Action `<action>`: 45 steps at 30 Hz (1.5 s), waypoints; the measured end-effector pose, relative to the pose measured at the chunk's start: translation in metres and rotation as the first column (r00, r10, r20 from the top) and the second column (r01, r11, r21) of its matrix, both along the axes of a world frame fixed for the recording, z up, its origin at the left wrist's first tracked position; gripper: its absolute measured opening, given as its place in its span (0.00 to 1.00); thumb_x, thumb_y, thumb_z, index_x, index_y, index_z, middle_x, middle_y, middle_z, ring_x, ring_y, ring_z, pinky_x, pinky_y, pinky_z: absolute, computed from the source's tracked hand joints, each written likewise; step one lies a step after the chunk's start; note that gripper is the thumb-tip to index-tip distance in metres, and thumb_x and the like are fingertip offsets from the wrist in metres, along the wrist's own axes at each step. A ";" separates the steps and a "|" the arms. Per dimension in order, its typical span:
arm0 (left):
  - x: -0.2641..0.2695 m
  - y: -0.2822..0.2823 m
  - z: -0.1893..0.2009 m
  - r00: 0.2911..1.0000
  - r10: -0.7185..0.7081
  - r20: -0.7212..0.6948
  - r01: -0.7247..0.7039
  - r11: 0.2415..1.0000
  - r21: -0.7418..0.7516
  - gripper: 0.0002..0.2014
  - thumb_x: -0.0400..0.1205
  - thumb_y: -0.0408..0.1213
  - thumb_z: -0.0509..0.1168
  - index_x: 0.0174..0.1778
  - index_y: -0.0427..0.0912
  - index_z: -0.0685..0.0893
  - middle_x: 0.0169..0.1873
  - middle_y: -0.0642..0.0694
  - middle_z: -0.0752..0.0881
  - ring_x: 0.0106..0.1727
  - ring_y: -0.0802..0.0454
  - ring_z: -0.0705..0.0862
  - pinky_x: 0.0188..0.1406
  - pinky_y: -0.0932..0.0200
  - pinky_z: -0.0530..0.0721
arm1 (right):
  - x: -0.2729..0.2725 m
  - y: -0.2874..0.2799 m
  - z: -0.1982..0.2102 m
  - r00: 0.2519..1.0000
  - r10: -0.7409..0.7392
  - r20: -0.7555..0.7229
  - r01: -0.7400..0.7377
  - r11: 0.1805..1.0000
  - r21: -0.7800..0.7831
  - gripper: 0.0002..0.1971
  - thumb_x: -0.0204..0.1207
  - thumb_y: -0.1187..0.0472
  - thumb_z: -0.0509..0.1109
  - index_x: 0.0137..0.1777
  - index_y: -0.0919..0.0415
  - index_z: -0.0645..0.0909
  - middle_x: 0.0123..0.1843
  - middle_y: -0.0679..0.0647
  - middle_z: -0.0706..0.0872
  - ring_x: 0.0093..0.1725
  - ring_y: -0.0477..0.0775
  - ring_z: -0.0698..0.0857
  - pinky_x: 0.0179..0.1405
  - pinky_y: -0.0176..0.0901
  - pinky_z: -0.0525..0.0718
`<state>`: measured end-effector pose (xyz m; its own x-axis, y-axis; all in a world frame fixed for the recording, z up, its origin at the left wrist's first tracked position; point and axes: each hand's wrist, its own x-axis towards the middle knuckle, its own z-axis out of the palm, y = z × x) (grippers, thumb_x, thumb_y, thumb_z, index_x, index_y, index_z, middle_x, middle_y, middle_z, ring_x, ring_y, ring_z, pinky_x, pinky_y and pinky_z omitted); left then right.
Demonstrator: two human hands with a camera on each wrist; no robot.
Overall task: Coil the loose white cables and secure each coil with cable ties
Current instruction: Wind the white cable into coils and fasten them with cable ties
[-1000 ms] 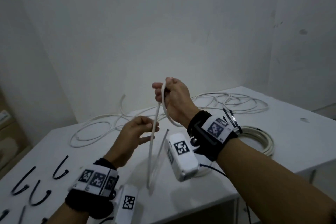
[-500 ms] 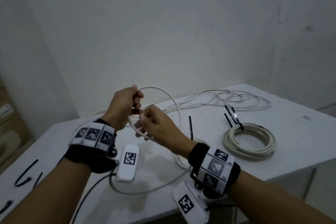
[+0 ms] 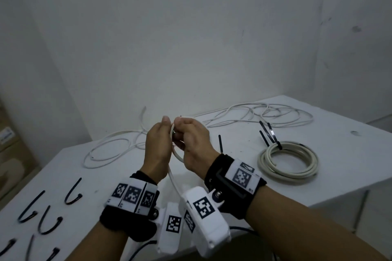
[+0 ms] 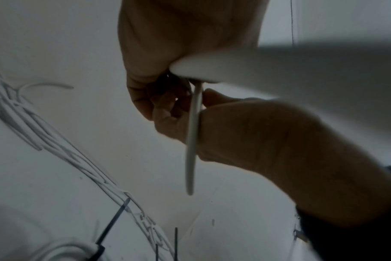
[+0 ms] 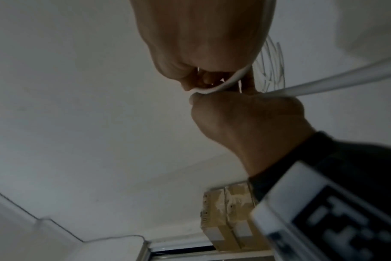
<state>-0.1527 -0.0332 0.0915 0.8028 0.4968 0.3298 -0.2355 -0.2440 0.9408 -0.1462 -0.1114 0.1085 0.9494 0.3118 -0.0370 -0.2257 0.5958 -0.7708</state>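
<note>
Above the middle of the white table [image 3: 339, 150], my left hand [image 3: 158, 146] and right hand [image 3: 195, 144] meet, and both grip the same white cable [image 3: 172, 133]. A short stretch of it curves down between my wrists [image 3: 175, 180]. In the left wrist view the cable [image 4: 192, 141] runs between the curled fingers [image 4: 145, 98] of the left hand and the right hand [image 4: 268, 141]. In the right wrist view the cable [image 5: 324, 83] bends over the left hand's knuckles [image 5: 246, 113]. The fingertips are hidden behind the hands in the head view.
A finished coil [image 3: 288, 161] bound with black ties [image 3: 269, 133] lies at the right. Loose white cable sprawls at the back right [image 3: 265, 116] and back left [image 3: 106, 150]. Several black cable ties [image 3: 72, 193] lie at the front left. Cardboard boxes [image 5: 225, 220] stand off the table.
The hands have come together in front of me. The wide loop held half a second ago is now drawn in between them, and the right hand has risen to the left hand's height.
</note>
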 end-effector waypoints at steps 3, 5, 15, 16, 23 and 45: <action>-0.003 0.001 -0.002 0.999 -0.016 0.037 0.013 0.997 0.078 0.22 0.89 0.46 0.53 0.51 0.30 0.82 0.42 0.40 0.87 0.42 0.51 0.84 0.38 0.63 0.78 | 0.004 -0.001 -0.002 0.994 -0.049 0.093 0.053 0.998 -0.046 0.05 0.78 0.70 0.68 0.40 0.64 0.78 0.31 0.57 0.82 0.27 0.48 0.82 0.24 0.32 0.82; -0.006 -0.001 -0.003 0.999 0.015 0.052 -0.023 0.990 0.140 0.21 0.89 0.48 0.51 0.47 0.34 0.80 0.38 0.47 0.84 0.38 0.55 0.82 0.36 0.63 0.76 | 0.008 -0.001 -0.004 0.985 -0.079 0.155 0.097 0.989 -0.114 0.05 0.76 0.70 0.70 0.40 0.65 0.78 0.34 0.59 0.82 0.32 0.52 0.81 0.24 0.32 0.81; 0.005 0.009 0.005 0.998 0.055 0.038 -0.056 0.998 0.026 0.12 0.88 0.41 0.56 0.40 0.44 0.76 0.25 0.49 0.73 0.26 0.51 0.70 0.26 0.58 0.71 | 0.014 -0.019 -0.018 0.850 -0.002 0.527 0.314 0.805 -0.503 0.14 0.74 0.51 0.73 0.34 0.55 0.72 0.25 0.47 0.75 0.23 0.44 0.71 0.24 0.37 0.66; 0.008 0.012 0.006 0.996 0.076 0.041 -0.078 0.996 0.042 0.11 0.88 0.41 0.56 0.40 0.46 0.77 0.28 0.49 0.74 0.29 0.50 0.72 0.31 0.58 0.73 | 0.009 -0.025 -0.017 0.808 0.016 0.589 0.355 0.785 -0.508 0.14 0.75 0.51 0.72 0.34 0.55 0.72 0.22 0.45 0.74 0.21 0.43 0.69 0.23 0.37 0.66; 0.017 0.027 0.028 0.982 0.168 0.086 -0.165 0.985 -0.039 0.12 0.88 0.44 0.55 0.39 0.46 0.75 0.27 0.48 0.71 0.23 0.52 0.67 0.21 0.62 0.67 | -0.005 -0.067 -0.028 0.815 0.437 0.381 0.256 0.318 -0.913 0.32 0.80 0.34 0.50 0.41 0.62 0.79 0.21 0.51 0.80 0.19 0.48 0.75 0.28 0.39 0.74; -0.016 0.012 0.043 0.997 -0.079 -0.006 0.079 0.997 0.009 0.15 0.89 0.41 0.55 0.38 0.40 0.74 0.17 0.53 0.67 0.15 0.59 0.62 0.14 0.68 0.61 | 0.015 -0.070 -0.001 0.931 -0.015 0.366 0.141 0.937 -0.319 0.03 0.79 0.69 0.67 0.45 0.64 0.81 0.40 0.60 0.88 0.33 0.58 0.88 0.32 0.47 0.87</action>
<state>-0.1685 -0.0214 0.1341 0.8415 0.4283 0.3293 -0.2489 -0.2336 0.9399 -0.1308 -0.1812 0.1080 0.9399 0.2650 0.2154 0.1342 0.2934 -0.9465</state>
